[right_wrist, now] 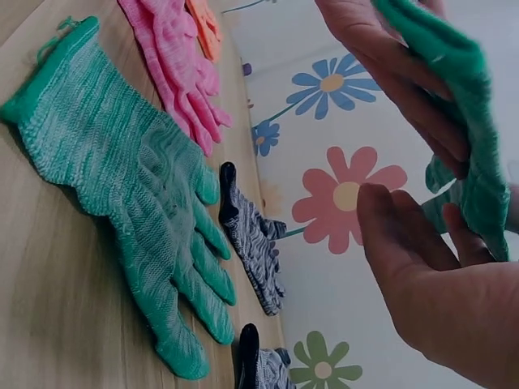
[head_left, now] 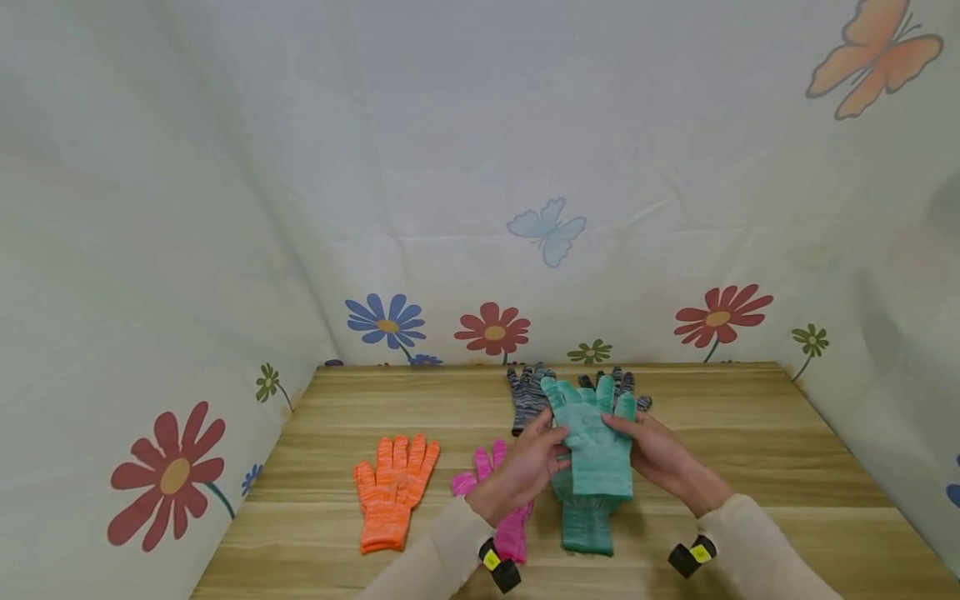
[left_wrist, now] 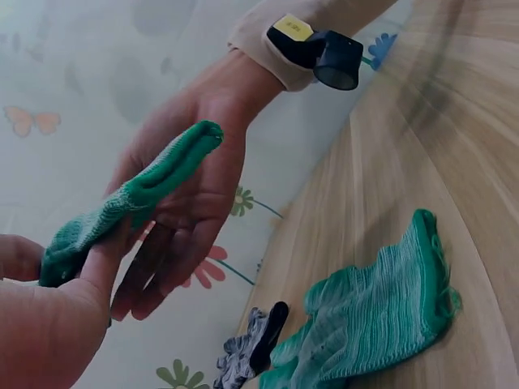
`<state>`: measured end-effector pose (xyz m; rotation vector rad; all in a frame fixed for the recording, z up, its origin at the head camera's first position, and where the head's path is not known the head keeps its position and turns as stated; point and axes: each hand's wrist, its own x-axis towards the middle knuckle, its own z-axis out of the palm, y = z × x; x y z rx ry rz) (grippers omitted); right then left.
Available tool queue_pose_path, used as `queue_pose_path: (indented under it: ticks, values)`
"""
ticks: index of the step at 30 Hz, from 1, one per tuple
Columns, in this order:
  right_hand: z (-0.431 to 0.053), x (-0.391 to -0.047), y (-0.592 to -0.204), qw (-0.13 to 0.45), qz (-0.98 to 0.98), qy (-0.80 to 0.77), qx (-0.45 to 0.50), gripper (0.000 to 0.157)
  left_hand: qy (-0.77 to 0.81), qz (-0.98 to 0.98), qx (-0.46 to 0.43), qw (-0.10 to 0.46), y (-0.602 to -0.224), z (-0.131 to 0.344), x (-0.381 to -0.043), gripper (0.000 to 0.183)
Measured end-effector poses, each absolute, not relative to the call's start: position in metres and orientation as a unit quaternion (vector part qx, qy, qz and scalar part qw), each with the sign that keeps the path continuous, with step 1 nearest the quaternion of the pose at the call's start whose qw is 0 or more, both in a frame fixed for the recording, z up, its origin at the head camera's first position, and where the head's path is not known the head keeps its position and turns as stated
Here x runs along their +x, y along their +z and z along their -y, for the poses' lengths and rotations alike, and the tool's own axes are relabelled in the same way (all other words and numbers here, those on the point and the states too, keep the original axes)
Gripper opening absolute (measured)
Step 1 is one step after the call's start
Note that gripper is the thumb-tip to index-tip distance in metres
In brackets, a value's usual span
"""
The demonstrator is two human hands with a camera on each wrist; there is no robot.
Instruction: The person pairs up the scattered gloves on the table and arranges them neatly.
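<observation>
A green knit glove (head_left: pixel 600 446) is held up between both hands, its fingers pointing away from me and its cuff toward me. My left hand (head_left: pixel 528 462) grips its left edge, thumb over the front. On the opposite edge my right hand (head_left: pixel 663 454) pinches it, with the thumb on the front near the glove's fingers; in the left wrist view, this hand's fingers (left_wrist: pixel 154 279) stretch out behind the fabric. Below the raised glove, a second green glove (right_wrist: pixel 138 162) lies flat on the wooden table, mostly covered in the head view, where its cuff (head_left: pixel 588 529) shows.
A pink glove (head_left: pixel 513 533) lies partly under my left forearm, and an orange glove (head_left: pixel 393 492) is farther left. Toward the back edge are a dark grey striped glove (head_left: pixel 527 400) and another grey striped glove (head_left: pixel 626 385). A flowered curtain (head_left: pixel 442 275) encloses the wooden table (head_left: pixel 300 483).
</observation>
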<state>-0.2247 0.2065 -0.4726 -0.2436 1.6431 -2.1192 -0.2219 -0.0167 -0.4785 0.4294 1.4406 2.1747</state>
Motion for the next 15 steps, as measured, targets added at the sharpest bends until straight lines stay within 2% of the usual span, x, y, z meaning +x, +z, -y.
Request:
queue_pose_path:
  ticks: [6,11,15]
  values:
    - [-0.204,-0.220,-0.472,0.164,-0.628,-0.759,-0.044,0.052,0.732,-0.622,0.134,0.244,-0.482,0.022,-0.219,0.074]
    - [-0.203,-0.220,-0.474,0.138,-0.653,-0.745,-0.026,0.062,0.697,-0.659,0.139,0.245,-0.483,0.028,-0.215,0.071]
    - [-0.202,-0.220,-0.478,0.148,-0.676,-0.721,-0.031,0.067,0.701,-0.653,0.137,0.252,-0.485,0.032,-0.213,0.071]
